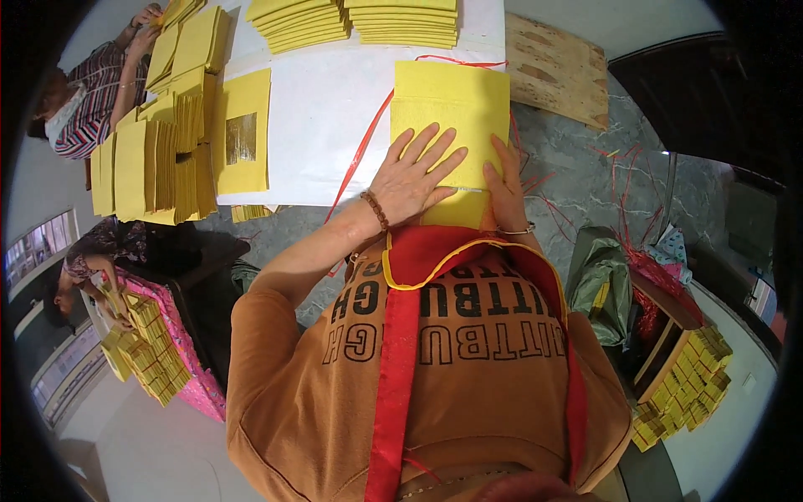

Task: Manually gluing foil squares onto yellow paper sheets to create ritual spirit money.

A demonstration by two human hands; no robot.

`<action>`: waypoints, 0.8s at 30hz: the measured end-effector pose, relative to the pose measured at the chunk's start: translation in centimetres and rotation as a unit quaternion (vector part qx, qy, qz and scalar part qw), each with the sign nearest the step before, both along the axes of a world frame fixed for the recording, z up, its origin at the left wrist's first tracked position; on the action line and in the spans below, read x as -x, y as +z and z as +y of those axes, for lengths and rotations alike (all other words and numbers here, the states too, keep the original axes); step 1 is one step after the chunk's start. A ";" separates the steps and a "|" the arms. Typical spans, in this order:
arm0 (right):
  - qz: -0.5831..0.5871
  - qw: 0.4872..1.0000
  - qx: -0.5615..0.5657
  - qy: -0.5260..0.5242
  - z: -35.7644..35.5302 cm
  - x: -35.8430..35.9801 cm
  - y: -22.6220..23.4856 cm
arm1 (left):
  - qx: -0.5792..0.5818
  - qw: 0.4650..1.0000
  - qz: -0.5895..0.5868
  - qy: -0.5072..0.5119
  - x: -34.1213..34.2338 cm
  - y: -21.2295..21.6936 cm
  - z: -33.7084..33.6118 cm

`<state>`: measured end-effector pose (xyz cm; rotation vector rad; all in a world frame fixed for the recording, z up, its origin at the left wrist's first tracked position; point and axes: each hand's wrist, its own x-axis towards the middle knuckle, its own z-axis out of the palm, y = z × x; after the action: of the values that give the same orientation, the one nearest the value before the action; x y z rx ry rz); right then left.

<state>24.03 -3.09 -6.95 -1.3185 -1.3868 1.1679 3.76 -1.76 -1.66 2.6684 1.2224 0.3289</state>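
A yellow paper packet, possibly a stack of folded sheets, lies at the near right edge of the white-covered table. My left hand rests flat on its top with the fingers spread. Along its right edge lies my right hand, fingers stretched out and thumb over the top; the far side of that hand is partly hidden. A red plastic string passes beside the packet's left side, and more of it shows at the far edge. The packet's near end comes close to my red apron.
Piles of yellow paper stand at the table's far side, with more bundles at the left. A flat yellow sheet bears a metallic square. A wooden board sits at the right. Two other people work on the left.
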 end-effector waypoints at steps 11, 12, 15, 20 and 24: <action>-0.001 0.997 0.019 0.074 0.5 -1.1 0.1 | -0.161 0.976 0.125 -0.080 -1.3 1.3 0.6; -0.009 0.997 0.026 0.078 0.5 -1.1 0.2 | -0.190 0.975 0.099 -0.059 -1.7 0.9 0.7; -0.068 0.991 -0.042 0.112 1.8 -3.0 -3.1 | -0.216 0.969 0.112 -0.040 -1.8 0.7 0.8; 0.169 0.984 0.059 0.001 1.6 -0.5 3.6 | -0.173 0.982 -0.073 -0.009 1.3 4.2 2.8; 0.102 0.993 0.049 -0.018 1.8 -0.7 3.4 | -0.195 0.971 -0.122 0.060 8.4 5.2 5.9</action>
<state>24.73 -1.30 -3.51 -1.2491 -1.1673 1.3219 -4.66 4.11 3.51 2.7533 1.3569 0.9781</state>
